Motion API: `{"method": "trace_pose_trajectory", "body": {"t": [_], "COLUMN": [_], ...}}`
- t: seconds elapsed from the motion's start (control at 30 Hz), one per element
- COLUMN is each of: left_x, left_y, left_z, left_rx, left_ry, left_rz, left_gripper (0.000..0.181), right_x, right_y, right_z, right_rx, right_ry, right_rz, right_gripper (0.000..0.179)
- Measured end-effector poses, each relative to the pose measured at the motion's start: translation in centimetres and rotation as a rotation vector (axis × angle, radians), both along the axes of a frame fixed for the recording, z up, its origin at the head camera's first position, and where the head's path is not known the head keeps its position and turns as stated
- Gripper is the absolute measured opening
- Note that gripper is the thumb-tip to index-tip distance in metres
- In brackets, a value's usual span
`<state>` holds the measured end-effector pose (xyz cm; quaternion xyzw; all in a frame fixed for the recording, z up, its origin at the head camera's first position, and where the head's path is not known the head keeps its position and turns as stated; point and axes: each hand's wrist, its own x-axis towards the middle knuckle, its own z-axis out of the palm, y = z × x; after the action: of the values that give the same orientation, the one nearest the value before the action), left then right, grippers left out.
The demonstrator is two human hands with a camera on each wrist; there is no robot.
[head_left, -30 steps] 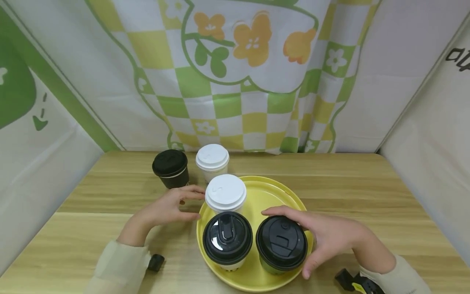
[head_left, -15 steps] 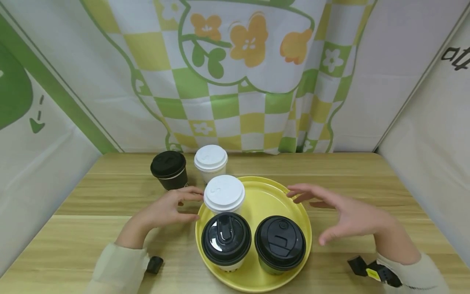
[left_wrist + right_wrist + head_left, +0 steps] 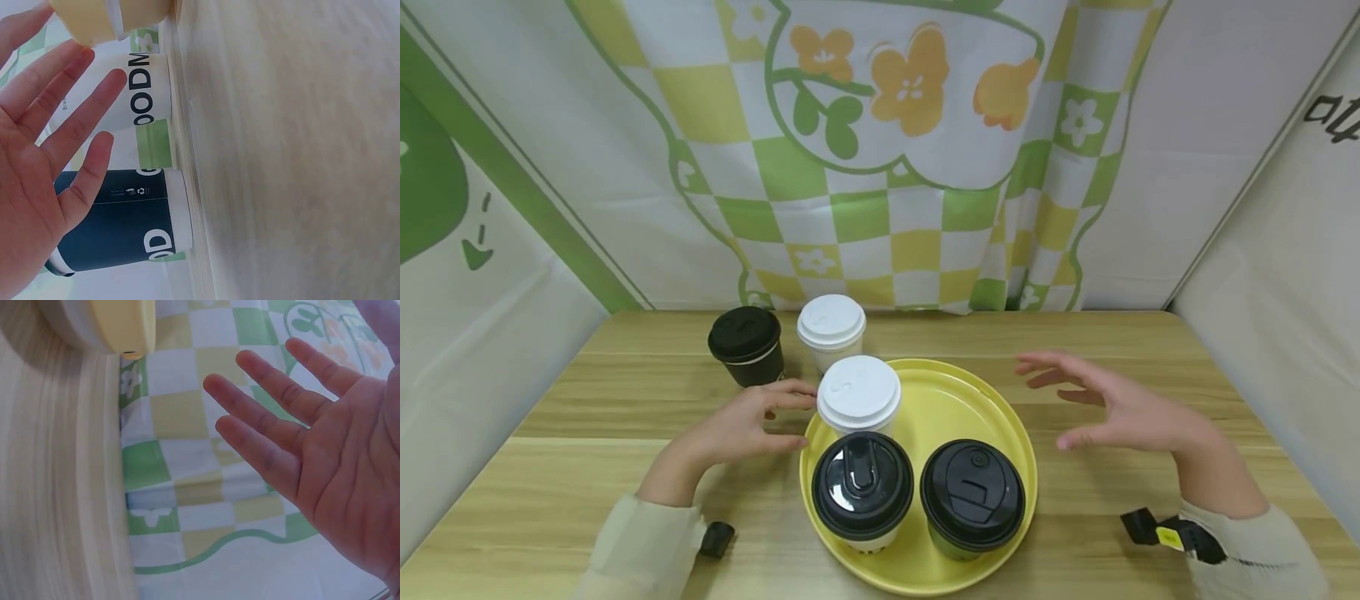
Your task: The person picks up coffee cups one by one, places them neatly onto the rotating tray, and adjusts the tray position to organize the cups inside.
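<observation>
A round yellow tray (image 3: 958,400) bears three lidded paper cups. These are a white-lidded cup (image 3: 859,392), a cup with a glossy black lid (image 3: 862,486) and a green-bodied cup with a matte black lid (image 3: 972,493). My left hand (image 3: 741,429) is at the tray's left rim beside the white-lidded cup, fingers extended and holding nothing. Whether its fingertips touch the rim I cannot tell. Off the tray's right side, my right hand (image 3: 1123,412) hovers with spread fingers and holds nothing; the right wrist view shows its palm (image 3: 350,469) bare.
Behind the left hand stand a black cup (image 3: 747,346) and another white-lidded cup (image 3: 831,327), both on the wooden table (image 3: 1112,342). A checked, flowered curtain (image 3: 887,225) hangs at the back edge, with pale fabric walls at both sides.
My right hand has come off the matte-black-lidded cup and moved right and away, past the tray's edge. The left hand stays in place, and the cups keep their spots.
</observation>
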<state>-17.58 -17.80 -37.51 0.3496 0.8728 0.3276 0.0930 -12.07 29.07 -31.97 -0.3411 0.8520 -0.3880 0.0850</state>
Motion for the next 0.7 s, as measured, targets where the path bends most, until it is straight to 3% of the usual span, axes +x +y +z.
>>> {"method": "trace_pose_trajectory", "body": {"t": [0.37, 0.7], "left_x": [0.1, 0.0], "left_y": [-0.1, -0.1], "left_z": [0.0, 0.1], "left_rx": [0.002, 0.005], "left_ry": [0.000, 0.000], "left_rz": [-0.004, -0.016], "left_gripper": [0.047, 0.047], "right_x": [-1.2, -1.8], "right_y": [0.5, 0.1], "right_z": [-2.0, -3.4], "right_rx": [0.007, 0.072], "right_ry": [-0.102, -0.209], "right_rz": [-0.029, 0.033], "right_gripper": [0.082, 0.088]}}
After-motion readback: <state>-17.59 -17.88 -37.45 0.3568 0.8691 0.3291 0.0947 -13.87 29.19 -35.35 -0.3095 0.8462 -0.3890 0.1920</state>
